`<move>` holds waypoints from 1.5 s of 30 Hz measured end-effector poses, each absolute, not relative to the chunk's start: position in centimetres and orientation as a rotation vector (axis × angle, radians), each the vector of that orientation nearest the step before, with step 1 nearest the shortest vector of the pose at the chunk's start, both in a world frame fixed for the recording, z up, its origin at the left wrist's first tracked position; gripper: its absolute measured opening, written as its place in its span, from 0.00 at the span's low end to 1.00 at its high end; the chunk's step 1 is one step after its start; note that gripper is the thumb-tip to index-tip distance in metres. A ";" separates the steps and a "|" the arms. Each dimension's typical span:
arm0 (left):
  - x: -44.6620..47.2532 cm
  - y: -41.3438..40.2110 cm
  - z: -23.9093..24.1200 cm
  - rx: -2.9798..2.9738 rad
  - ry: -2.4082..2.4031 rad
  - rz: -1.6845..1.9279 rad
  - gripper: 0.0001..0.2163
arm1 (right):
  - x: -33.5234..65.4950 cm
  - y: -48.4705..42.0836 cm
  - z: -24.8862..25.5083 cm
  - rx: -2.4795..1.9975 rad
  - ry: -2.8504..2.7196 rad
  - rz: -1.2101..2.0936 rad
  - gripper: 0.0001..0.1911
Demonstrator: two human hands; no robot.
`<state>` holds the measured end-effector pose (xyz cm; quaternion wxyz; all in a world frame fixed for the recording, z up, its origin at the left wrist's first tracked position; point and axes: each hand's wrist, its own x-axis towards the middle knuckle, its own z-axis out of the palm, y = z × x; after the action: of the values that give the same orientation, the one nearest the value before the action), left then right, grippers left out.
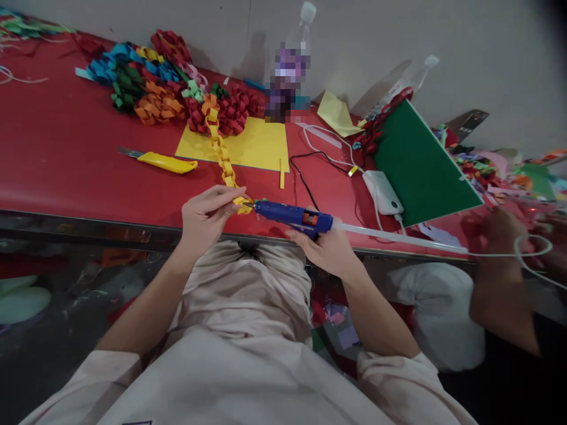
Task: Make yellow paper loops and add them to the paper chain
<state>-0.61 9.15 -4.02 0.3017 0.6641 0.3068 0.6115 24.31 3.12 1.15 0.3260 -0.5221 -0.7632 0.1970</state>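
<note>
My left hand (208, 215) pinches the near end of a yellow paper chain (224, 158) at the front edge of the red table (62, 159). My right hand (325, 248) grips a blue glue gun (295, 215) with a white glue stick jutting out of its back. The gun's nozzle touches the yellow link held by my left fingers. The chain runs away from me over a yellow paper sheet (259, 144) into a heap of coloured paper chains (172, 88).
A yellow utility knife (166, 162) lies left of the sheet. A white power adapter (383, 192) with cables, a green board (416, 162) and two plastic bottles (292, 65) stand to the right and back. Another person's hands (509, 236) work at the far right.
</note>
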 end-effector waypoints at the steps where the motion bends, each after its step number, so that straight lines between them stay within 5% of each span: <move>1: -0.6 9.1 -4.0 1.755 0.822 1.619 0.12 | 24.3 3.1 1.1 -1.369 -1.997 0.525 0.15; 45: -0.5 9.2 -4.0 1.789 0.894 1.622 0.11 | 23.6 2.9 1.1 -1.376 -1.995 0.533 0.16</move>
<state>-0.48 9.20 -4.04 0.2794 0.6672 0.3335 0.6046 23.63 2.89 1.06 0.3243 -0.5245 -0.7606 0.2031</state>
